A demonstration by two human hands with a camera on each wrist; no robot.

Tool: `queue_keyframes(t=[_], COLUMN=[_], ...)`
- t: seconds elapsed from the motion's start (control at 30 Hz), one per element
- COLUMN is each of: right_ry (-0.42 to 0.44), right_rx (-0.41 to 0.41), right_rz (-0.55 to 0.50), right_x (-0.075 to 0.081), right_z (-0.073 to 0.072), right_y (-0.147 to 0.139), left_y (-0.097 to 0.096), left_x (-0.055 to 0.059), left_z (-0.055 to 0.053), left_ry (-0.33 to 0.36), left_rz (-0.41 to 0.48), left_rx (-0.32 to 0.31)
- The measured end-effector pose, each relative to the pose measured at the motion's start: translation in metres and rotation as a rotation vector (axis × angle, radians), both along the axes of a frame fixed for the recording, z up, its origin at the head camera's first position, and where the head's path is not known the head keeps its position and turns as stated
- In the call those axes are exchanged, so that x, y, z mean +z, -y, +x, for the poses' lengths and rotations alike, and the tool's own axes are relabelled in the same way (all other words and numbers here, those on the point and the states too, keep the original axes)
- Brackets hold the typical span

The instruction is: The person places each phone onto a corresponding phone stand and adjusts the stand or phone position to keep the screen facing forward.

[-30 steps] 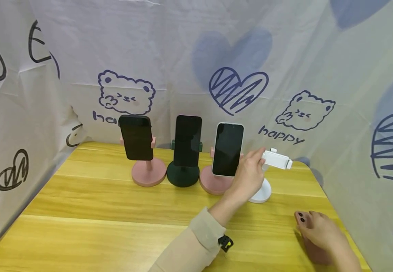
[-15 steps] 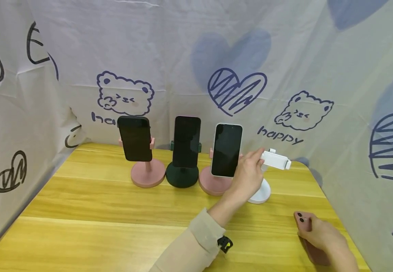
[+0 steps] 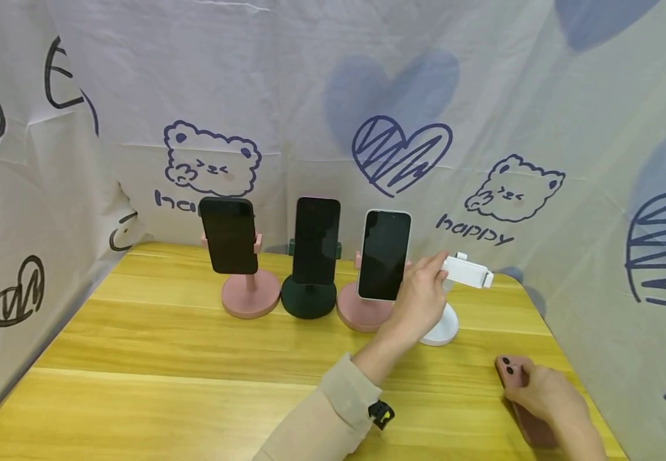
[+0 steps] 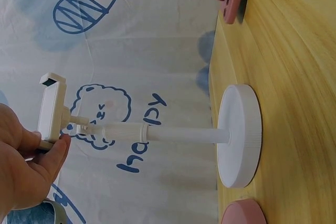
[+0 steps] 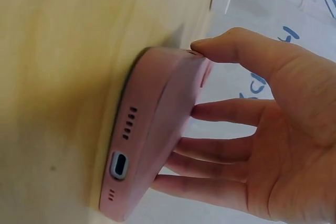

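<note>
My left hand pinches the near end of the clamp on a white phone stand. The clamp is turned sideways, with no phone in it; the round base stands on the table. At the right my right hand holds a pink phone, back and camera lenses facing up. The thumb is at one long edge and the fingertips meet the case farther across in the right wrist view. The phone's charging port faces that camera. It is low at the tabletop; whether it fully rests there I cannot tell.
Left of the white stand are a pink stand with a white-edged phone, a dark green stand with a phone, and another pink stand with a dark phone. Printed cloth hangs behind and beside the wooden table.
My right hand has shifted its fingers on the pink phone, uncovering more of its back. The phone has moved slightly left and away. The left hand keeps its pinch on the stand.
</note>
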State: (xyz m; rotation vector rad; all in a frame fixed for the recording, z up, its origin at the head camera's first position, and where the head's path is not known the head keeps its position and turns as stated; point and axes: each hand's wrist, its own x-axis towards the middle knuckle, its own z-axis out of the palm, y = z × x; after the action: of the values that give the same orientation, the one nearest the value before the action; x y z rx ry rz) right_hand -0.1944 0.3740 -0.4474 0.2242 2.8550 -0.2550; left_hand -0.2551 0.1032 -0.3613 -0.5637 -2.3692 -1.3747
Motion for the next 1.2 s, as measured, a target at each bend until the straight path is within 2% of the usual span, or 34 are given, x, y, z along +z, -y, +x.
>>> queue_keyframes(t=[0.27, 0.53, 0.97, 1.2], right_ry=[-0.182, -0.362, -0.806, -1.025], right_rx=[0.052, 0.045, 0.052, 0.113], right_rz=[-0.010, -0.019, -0.032, -0.031], right_x=[0.007, 0.012, 0.007, 0.006], right_z=[0.000, 0.004, 0.009, 0.007], right_y=[0.012, 0.028, 0.056, 0.066], left_y=[0.000, -0.002, -0.001, 0.001], left_x=[-0.001, -0.001, -0.005, -0.012], left_z=[0.000, 0.001, 0.003, 0.010], left_ry=[0.012, 0.006, -0.017, -0.004], left_rz=[-0.002, -0.006, -0.047, -0.047], left_rx=[0.007, 0.015, 0.015, -0.015])
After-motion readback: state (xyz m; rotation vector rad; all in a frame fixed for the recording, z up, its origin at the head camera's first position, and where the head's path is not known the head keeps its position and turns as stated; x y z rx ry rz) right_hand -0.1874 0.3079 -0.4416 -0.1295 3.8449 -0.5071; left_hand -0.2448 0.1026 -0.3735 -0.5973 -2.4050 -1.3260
